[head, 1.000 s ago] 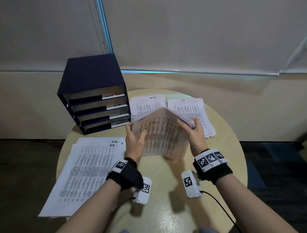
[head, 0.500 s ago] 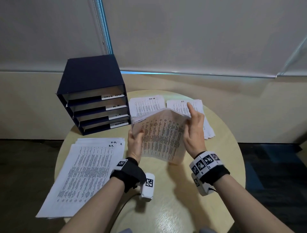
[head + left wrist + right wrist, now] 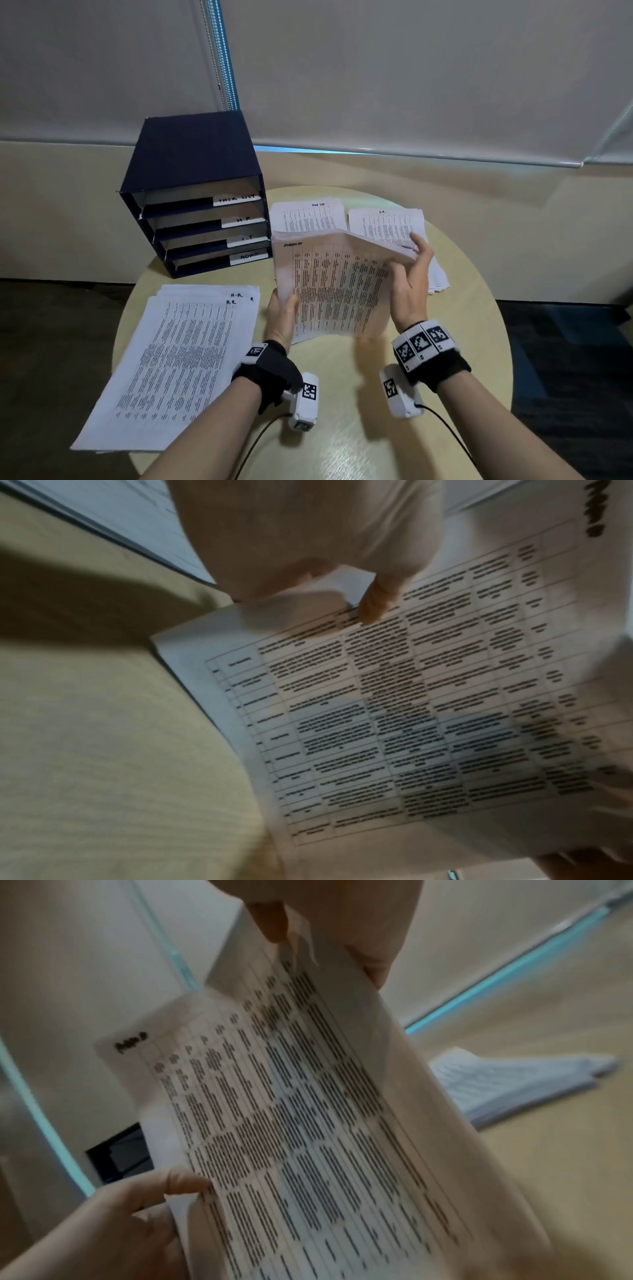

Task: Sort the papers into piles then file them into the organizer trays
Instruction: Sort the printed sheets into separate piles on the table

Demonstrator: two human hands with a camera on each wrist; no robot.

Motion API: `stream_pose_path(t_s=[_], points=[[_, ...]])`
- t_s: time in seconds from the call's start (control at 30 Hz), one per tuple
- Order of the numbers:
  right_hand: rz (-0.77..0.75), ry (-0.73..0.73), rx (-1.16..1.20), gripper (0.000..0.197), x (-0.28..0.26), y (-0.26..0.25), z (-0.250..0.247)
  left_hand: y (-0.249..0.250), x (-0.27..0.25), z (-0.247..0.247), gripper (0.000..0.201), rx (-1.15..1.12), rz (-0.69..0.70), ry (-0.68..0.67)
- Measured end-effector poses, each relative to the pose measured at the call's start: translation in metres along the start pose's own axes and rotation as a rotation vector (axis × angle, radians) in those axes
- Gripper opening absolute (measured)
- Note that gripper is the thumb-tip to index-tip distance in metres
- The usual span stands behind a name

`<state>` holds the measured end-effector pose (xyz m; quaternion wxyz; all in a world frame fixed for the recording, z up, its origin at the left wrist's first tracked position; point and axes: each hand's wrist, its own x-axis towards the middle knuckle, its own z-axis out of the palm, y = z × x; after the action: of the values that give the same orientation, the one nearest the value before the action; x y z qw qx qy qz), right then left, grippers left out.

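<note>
Head view, near to far. Left hand (image 3: 281,317) grips the lower-left edge of the held stack (image 3: 337,284), thumb on the front sheet and fingers behind; the left wrist view shows that thumb (image 3: 375,607) pressed onto the printed table. Right hand (image 3: 411,279) pinches the stack's upper-right corner, fingers curled over the top edge. The right wrist view shows one right fingertip (image 3: 270,926) on the sheet face near the top, so it looks like it is separating or squaring sheets; I can't tell which.

The stack is held off the table (image 3: 445,342), tilted upright toward the person and bowed at the top. My read: tilted so the handwritten corner label can be read, with a two-hand grip because loose sheets fan out otherwise. The label is blurred in every view; it may say "Admin", not certain.

The H.R. pile (image 3: 178,359) lies flat at the left and overhangs the table edge, with "H.R." written on its top sheets. Behind the held stack are two more piles side by side: the task-list pile (image 3: 308,214) and the I.T. pile (image 3: 387,222), which is fanned out at the right under the right hand.

At far left the organizer (image 3: 195,192) has four trays labelled Task List, H.R., I.T. and Admin. They seem to hold no papers yet, though the interiors are too dark to be sure.

Judgement: the piles already match three tray labels, and the held stack is probably the fourth. Sorting is nearly done and filing has not started.
</note>
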<state>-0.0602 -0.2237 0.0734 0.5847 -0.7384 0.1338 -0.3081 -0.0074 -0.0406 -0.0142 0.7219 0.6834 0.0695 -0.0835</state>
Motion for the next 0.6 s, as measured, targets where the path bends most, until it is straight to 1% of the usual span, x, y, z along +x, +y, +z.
stream_pose_path(t_s=[0.1,0.17,0.2,0.27,0.3,0.37,0.43,0.5,0.53,0.6], points=[[0.159,0.009,-0.026,0.040,-0.009,0.020,0.003,-0.019,-0.005,0.002,0.051,0.065,-0.088,-0.014],[0.273,-0.017,-0.118,0.032,-0.018,0.038,0.007,-0.035,-0.005,0.004,0.059,0.114,-0.145,-0.017],[0.321,-0.048,-0.164,0.026,-0.021,0.048,0.009,-0.038,-0.007,0.005,0.056,0.142,-0.167,-0.029],[0.392,-0.105,-0.210,0.008,-0.022,0.061,0.013,-0.040,-0.009,0.006,0.039,0.200,-0.168,-0.029],[0.406,-0.128,-0.227,0.006,-0.022,0.064,0.015,-0.036,-0.011,0.005,0.035,0.226,-0.166,-0.025],[0.457,-0.143,-0.186,0.011,-0.019,0.064,0.021,-0.032,-0.010,-0.001,0.039,0.286,-0.150,-0.026],[0.565,-0.150,-0.095,0.014,-0.017,0.065,0.032,-0.021,-0.011,-0.013,0.046,0.362,-0.113,-0.018],[0.667,-0.161,0.007,0.014,-0.016,0.067,0.049,-0.008,-0.013,-0.030,0.049,0.395,-0.065,-0.013],[0.680,-0.172,0.022,0.014,-0.016,0.067,0.060,-0.003,-0.013,-0.041,0.050,0.392,-0.040,-0.003],[0.637,-0.235,-0.021,0.011,-0.012,0.058,0.083,0.007,-0.015,-0.066,0.044,0.356,-0.020,0.057]])
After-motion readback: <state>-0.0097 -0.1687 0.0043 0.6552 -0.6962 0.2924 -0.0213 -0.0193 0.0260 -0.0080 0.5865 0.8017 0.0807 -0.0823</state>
